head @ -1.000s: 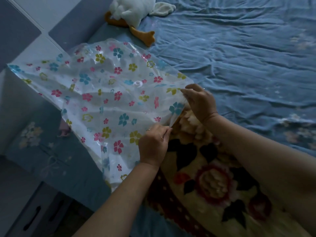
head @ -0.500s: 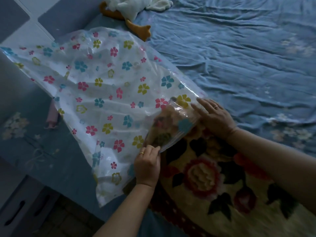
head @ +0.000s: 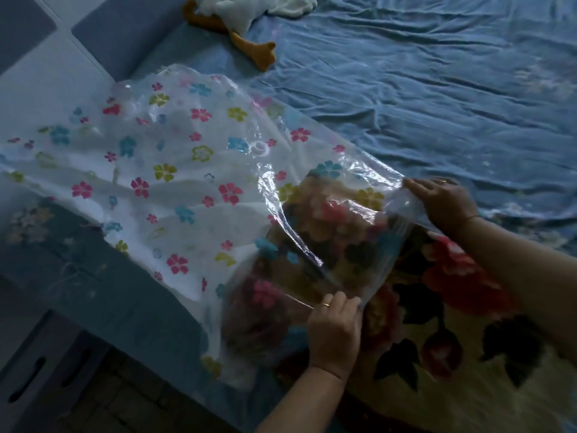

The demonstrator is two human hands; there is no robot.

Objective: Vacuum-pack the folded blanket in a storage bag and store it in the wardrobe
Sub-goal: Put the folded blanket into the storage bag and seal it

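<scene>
A clear plastic storage bag [head: 175,182] printed with coloured flowers lies across the bed's left edge, its round valve [head: 259,148] on top. The folded blanket [head: 462,307], yellow with red flowers and dark leaves, lies on the bed at lower right; its left end shows through the bag's mouth. My left hand [head: 335,329] grips the near corner of the bag's open edge. My right hand [head: 443,201] grips the far corner of that edge, over the blanket.
The bed is covered with a wrinkled blue sheet [head: 437,98]. A white plush duck [head: 237,14] with orange feet lies at the head of the bed. A bedside cabinet with dark handles [head: 28,379] stands at lower left beside the bed.
Both hands have drawn the bag's mouth further over the blanket, towards me and to the right. More of the blanket's left end now lies inside the bag.
</scene>
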